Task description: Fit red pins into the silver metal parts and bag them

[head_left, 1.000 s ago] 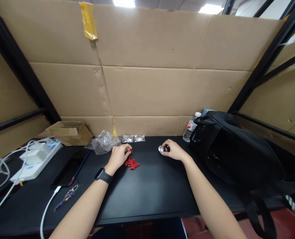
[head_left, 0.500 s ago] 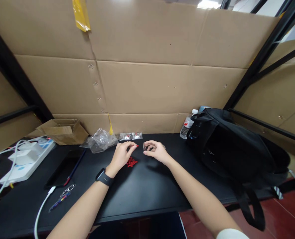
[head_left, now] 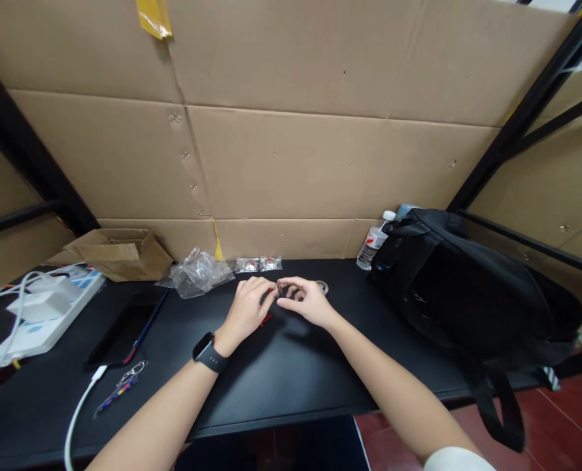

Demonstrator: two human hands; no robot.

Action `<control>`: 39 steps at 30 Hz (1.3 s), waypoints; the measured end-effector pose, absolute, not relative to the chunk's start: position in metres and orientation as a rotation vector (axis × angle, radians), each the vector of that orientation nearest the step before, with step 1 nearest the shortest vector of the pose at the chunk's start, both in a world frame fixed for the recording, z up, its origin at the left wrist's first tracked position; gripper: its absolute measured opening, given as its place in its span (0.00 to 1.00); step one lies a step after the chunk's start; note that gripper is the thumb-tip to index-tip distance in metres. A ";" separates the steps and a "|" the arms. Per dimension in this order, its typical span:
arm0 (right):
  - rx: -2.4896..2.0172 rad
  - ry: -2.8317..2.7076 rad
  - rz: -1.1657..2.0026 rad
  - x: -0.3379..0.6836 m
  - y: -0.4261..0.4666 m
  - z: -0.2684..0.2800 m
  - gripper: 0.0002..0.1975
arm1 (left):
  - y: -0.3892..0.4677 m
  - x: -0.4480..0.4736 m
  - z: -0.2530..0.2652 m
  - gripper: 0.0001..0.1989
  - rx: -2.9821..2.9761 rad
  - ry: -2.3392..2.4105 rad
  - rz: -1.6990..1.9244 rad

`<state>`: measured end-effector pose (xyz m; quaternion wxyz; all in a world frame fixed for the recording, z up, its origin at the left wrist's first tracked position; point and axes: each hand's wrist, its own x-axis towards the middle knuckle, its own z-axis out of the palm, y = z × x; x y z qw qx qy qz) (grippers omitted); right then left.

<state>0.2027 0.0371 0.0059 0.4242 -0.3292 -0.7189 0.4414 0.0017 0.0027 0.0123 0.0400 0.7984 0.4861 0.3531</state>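
My right hand (head_left: 308, 302) is closed, thumb and fingers holding a small thin dark piece (head_left: 278, 289) by its edges, seen nearly side-on. Against that piece press the pinched fingertips of my left hand (head_left: 250, 306); whatever they hold is hidden. A black watch (head_left: 207, 351) is on the left wrist. Under the left fingers, red cord-like pieces (head_left: 266, 320) lie on the black table, mostly covered. Just behind the right hand shows part of a pale ring (head_left: 323, 286) like a tape roll.
Along the cardboard wall stand an open cardboard box (head_left: 129, 261), a crumpled clear bag (head_left: 197, 275), small clear packets (head_left: 258, 264) and a water bottle (head_left: 373, 242). At right is a black backpack (head_left: 472, 294). At left lie a power strip (head_left: 50, 327), a tablet (head_left: 127, 330) and a keychain (head_left: 120, 390).
My left hand has moved right, carrying a small red thing to the dark piece in my right hand; the red bit is now hidden. The view has tilted slightly down.
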 end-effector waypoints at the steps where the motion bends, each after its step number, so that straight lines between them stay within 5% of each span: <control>1: -0.826 -1.800 1.105 0.203 0.037 0.006 0.26 | 0.002 0.002 0.013 0.09 2.440 1.498 1.077; 9: -0.833 -1.790 1.173 0.200 0.039 0.004 0.26 | 0.001 0.005 0.014 0.08 2.533 1.558 1.108; 14: -0.873 -1.838 1.037 0.205 0.039 0.011 0.14 | 0.000 0.001 0.017 0.06 2.534 1.558 1.200; 25: -0.851 -1.949 0.927 0.206 0.040 0.007 0.08 | -0.001 -0.002 0.022 0.11 2.436 1.458 1.187; 39: -1.118 -2.259 0.384 0.223 0.049 0.003 0.04 | 0.024 -0.045 0.007 0.11 2.501 1.529 0.724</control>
